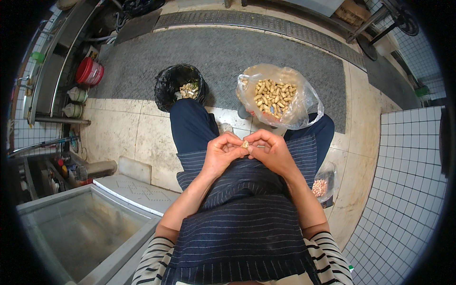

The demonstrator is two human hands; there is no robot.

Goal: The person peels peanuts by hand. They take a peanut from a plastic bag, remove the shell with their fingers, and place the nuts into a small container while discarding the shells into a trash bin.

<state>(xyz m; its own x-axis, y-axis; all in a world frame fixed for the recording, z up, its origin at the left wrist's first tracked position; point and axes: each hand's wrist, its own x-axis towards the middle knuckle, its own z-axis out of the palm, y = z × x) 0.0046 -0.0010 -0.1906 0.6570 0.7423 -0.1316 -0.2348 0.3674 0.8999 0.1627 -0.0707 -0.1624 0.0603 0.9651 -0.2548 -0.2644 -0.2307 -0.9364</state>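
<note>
My left hand (222,153) and my right hand (270,149) meet over my lap, their fingertips gripping one small peanut shell (245,144) between them. Beyond my right knee stands a clear plastic bag (306,92) with many unshelled peanuts (274,96) inside. A bin lined with a black bag (164,87) is in front of my left knee and holds shells and some green scraps (188,91). Low beside my right thigh, a small clear bag (331,174) contains pinkish shelled peanuts (320,187). My striped apron (242,221) covers my lap.
A grey textured mat (221,46) lies on the tiled floor. At left are a steel counter (53,74), a red bucket (89,71) and two pale containers (74,110). A glass-topped cabinet (89,228) stands near my left elbow; a white-tiled wall (406,171) rises at right.
</note>
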